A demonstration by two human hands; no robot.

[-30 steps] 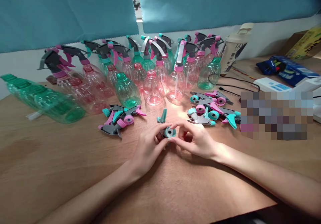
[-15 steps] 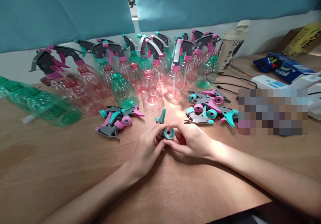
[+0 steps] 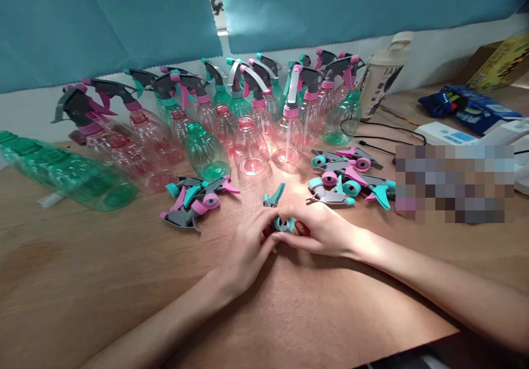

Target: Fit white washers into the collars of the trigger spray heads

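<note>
Between my two hands is a trigger spray head (image 3: 285, 224) with a teal collar facing me and a teal trigger pointing up and away. My left hand (image 3: 251, 242) is closed round its left side. My right hand (image 3: 320, 228) pinches it from the right, fingers curled near the collar. The fingers hide most of the grey body. Loose pink, teal and grey spray heads lie in a left pile (image 3: 190, 206) and a right pile (image 3: 347, 176). Just beyond stand an uncapped clear pink bottle (image 3: 251, 148) and an uncapped green bottle (image 3: 206, 151).
Rows of bottles with spray heads fitted (image 3: 289, 121) stand along the wall. Green bottles (image 3: 91, 184) lie on their sides at left. At right are a white drink bottle (image 3: 382, 77), black cable (image 3: 388, 143), blue packet (image 3: 475, 110) and white power strip (image 3: 444, 135).
The spray head has shifted slightly right and tilted between my hands, with its trigger leaning more to the right. Both hands keep hold of it. The whole view has moved slightly.
</note>
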